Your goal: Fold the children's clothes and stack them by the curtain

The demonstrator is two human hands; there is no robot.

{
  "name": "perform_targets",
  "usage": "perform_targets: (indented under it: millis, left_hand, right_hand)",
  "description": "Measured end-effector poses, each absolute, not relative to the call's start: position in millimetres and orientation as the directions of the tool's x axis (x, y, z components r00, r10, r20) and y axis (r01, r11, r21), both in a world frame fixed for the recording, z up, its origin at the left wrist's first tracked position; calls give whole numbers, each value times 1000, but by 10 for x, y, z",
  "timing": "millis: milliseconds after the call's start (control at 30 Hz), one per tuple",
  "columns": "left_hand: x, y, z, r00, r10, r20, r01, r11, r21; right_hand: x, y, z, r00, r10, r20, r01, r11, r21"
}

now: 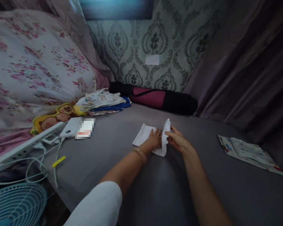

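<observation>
A small white cloth [145, 133] lies on the grey bed sheet [160, 182] in the middle of the view. My left hand [155, 138] presses down on it with curled fingers. My right hand [176, 139] pinches a fold of the same cloth and holds that part up off the sheet. A gold bangle [141, 154] circles my left wrist.
A printed folded cloth [247, 152] lies at the right. A stack of folded clothes [103, 101] sits at the back left, by a floral pillow [35, 66]. A dark and pink roll [162, 99] lies along the wall. Power strip [28, 142], cables and a fan [16, 204] are at the left.
</observation>
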State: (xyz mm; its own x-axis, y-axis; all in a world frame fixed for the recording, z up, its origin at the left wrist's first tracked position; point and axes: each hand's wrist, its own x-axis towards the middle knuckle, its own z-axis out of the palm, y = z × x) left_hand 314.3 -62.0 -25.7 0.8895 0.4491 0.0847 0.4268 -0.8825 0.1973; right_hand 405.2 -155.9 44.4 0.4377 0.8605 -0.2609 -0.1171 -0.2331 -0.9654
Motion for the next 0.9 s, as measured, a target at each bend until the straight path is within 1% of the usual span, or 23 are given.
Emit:
perform_targets:
  millis: [67,167,267,333,400,467,633,733,900]
  left_hand:
    - [3059,-583,-179,887,450,99,425,-882,203]
    - [2797,-486,-77,861,489,140,457,-864,210]
    - [2438,-326,-72,812,563,155,525,-820,228]
    - [2224,-207,-139,759,634,147,588,-765,263]
    - [2078,-115,-240,696,702,152,634,-699,330]
    - [2013,-66,-336,668,727,159,631,-667,397]
    - [2068,-65,-404,646,744,173,526,-598,605]
    - [2086,-73,-361,616,774,150,478,-518,709]
    - [2030,-62,-262,540,840,53,455,-345,821]
  right_hand:
    - [3998,-1495,444,439,854,-277,-113,-254,-961]
    - [3967,-1454,444,458,841,-288,-158,-242,-957]
    - [3902,-1411,472,465,836,-290,-166,-240,-957]
    - [3806,-1344,490,465,832,-302,-145,-265,-953]
    - [3673,-1248,475,463,824,-326,-139,-295,-945]
    - [3529,-1140,409,452,825,-338,-115,-322,-940]
    - [3308,-863,134,480,825,-297,85,-381,-921]
    - [3289,-700,26,515,815,-266,145,-389,-910]
    - [3281,-524,-99,528,814,-243,239,-417,-877]
